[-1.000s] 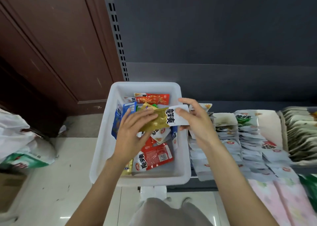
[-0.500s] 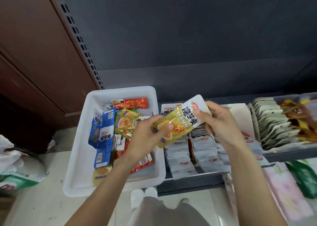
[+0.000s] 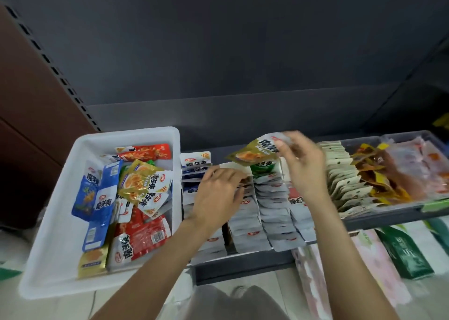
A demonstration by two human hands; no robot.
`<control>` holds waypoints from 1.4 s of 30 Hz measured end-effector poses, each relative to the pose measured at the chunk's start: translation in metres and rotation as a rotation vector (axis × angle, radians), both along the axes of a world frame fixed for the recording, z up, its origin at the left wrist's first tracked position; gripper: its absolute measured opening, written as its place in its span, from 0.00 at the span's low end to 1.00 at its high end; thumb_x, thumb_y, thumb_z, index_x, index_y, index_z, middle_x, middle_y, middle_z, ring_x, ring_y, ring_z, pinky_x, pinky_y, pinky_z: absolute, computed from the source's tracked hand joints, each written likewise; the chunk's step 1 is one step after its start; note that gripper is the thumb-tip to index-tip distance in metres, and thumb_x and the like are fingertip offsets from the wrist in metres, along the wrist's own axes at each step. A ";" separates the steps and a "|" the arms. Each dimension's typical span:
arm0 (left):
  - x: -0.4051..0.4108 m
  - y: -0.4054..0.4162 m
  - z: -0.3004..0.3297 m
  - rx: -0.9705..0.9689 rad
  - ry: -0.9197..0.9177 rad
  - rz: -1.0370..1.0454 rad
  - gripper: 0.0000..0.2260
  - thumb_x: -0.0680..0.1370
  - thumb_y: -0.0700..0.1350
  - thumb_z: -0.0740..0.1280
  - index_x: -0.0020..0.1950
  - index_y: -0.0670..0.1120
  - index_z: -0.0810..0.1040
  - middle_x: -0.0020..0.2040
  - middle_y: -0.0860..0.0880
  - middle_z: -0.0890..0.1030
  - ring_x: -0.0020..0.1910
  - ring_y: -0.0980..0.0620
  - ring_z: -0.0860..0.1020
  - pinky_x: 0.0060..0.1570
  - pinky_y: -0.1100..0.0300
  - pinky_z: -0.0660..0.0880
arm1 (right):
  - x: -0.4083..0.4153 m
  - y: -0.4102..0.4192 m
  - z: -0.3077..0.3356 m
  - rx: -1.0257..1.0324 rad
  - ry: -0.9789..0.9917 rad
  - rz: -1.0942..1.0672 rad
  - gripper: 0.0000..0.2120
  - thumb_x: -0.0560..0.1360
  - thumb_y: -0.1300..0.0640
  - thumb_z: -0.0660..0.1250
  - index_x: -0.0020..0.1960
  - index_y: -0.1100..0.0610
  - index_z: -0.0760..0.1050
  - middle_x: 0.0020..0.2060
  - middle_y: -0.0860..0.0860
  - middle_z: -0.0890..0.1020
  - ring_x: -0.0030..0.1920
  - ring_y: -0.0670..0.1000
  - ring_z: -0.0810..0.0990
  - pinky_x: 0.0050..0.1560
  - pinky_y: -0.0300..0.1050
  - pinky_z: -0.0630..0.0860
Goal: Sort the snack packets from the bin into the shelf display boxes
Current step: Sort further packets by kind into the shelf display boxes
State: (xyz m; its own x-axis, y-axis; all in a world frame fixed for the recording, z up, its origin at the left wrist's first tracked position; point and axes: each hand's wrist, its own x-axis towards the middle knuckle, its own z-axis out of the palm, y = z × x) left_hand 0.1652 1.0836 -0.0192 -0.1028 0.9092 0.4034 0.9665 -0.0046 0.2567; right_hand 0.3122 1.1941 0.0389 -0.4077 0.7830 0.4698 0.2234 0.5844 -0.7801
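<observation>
My right hand (image 3: 302, 166) pinches a yellow snack packet (image 3: 255, 152) by its white end and holds it above the rows of packets in the shelf display boxes (image 3: 245, 212). My left hand (image 3: 218, 193) lies lower, fingers spread over a row of white packets in the boxes; whether it grips any is hidden. The white bin (image 3: 60, 222) at left holds several blue, yellow and red packets (image 3: 136, 186).
A grey tray (image 3: 379, 215) to the right holds upright cream packets (image 3: 342, 181) and orange-brown ones (image 3: 398, 171). Green and pink packs (image 3: 403, 251) lie on the level below. A dark shelf back panel rises behind. A brown wall stands at left.
Both hands have moved right from above the bin to above the display boxes. My left hand has let go of the yellow packet; only my right hand holds it now.
</observation>
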 end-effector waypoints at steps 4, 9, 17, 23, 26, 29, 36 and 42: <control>-0.001 -0.004 -0.010 -0.038 0.057 0.014 0.13 0.70 0.43 0.71 0.54 0.50 0.80 0.47 0.52 0.83 0.44 0.54 0.81 0.62 0.56 0.66 | -0.033 0.010 -0.017 0.245 -0.369 0.127 0.05 0.78 0.56 0.64 0.50 0.54 0.78 0.44 0.46 0.82 0.42 0.48 0.80 0.40 0.46 0.76; -0.003 -0.010 -0.008 -0.044 0.045 -0.072 0.12 0.70 0.42 0.69 0.52 0.50 0.80 0.45 0.52 0.83 0.42 0.53 0.80 0.57 0.59 0.66 | -0.058 0.008 -0.046 0.462 -0.734 0.182 0.07 0.67 0.59 0.75 0.35 0.50 0.78 0.28 0.49 0.80 0.31 0.53 0.78 0.39 0.41 0.59; -0.034 -0.041 0.001 0.232 -0.134 -0.039 0.08 0.75 0.42 0.65 0.53 0.46 0.81 0.47 0.52 0.82 0.46 0.55 0.78 0.51 0.62 0.73 | -0.058 -0.016 -0.031 0.398 -0.685 0.170 0.08 0.72 0.58 0.71 0.51 0.51 0.82 0.44 0.49 0.85 0.45 0.53 0.81 0.48 0.46 0.72; -0.102 -0.105 -0.016 0.325 -0.247 0.428 0.07 0.75 0.45 0.62 0.46 0.45 0.78 0.42 0.51 0.81 0.42 0.58 0.74 0.39 0.68 0.69 | -0.104 -0.080 -0.004 0.293 -0.356 0.331 0.10 0.76 0.59 0.65 0.55 0.53 0.80 0.47 0.48 0.84 0.45 0.47 0.81 0.48 0.42 0.76; -0.146 -0.127 -0.040 0.113 -0.265 0.609 0.09 0.74 0.46 0.65 0.51 0.45 0.79 0.48 0.48 0.81 0.48 0.47 0.76 0.43 0.55 0.74 | -0.153 -0.111 -0.017 0.218 -0.499 0.479 0.11 0.77 0.60 0.64 0.59 0.55 0.78 0.50 0.51 0.83 0.47 0.50 0.82 0.47 0.45 0.79; -0.177 -0.134 -0.059 -0.153 -0.266 0.641 0.14 0.74 0.43 0.69 0.59 0.45 0.77 0.55 0.44 0.79 0.58 0.41 0.75 0.58 0.48 0.71 | -0.208 -0.125 -0.046 0.190 -0.834 0.531 0.18 0.79 0.60 0.61 0.68 0.58 0.69 0.61 0.55 0.77 0.58 0.55 0.77 0.55 0.49 0.74; -0.208 -0.133 -0.077 -0.398 -0.295 0.612 0.22 0.77 0.47 0.65 0.70 0.49 0.67 0.67 0.46 0.71 0.68 0.46 0.66 0.64 0.51 0.67 | -0.287 -0.131 -0.095 0.200 -1.392 0.326 0.35 0.73 0.56 0.68 0.73 0.62 0.55 0.70 0.64 0.63 0.70 0.64 0.61 0.69 0.59 0.61; -0.229 -0.136 -0.080 -0.314 -0.352 0.413 0.30 0.76 0.49 0.68 0.75 0.49 0.59 0.73 0.47 0.63 0.72 0.46 0.61 0.70 0.49 0.63 | -0.267 -0.130 -0.106 0.333 -1.285 0.269 0.35 0.73 0.52 0.69 0.73 0.62 0.57 0.64 0.61 0.70 0.62 0.61 0.70 0.60 0.55 0.67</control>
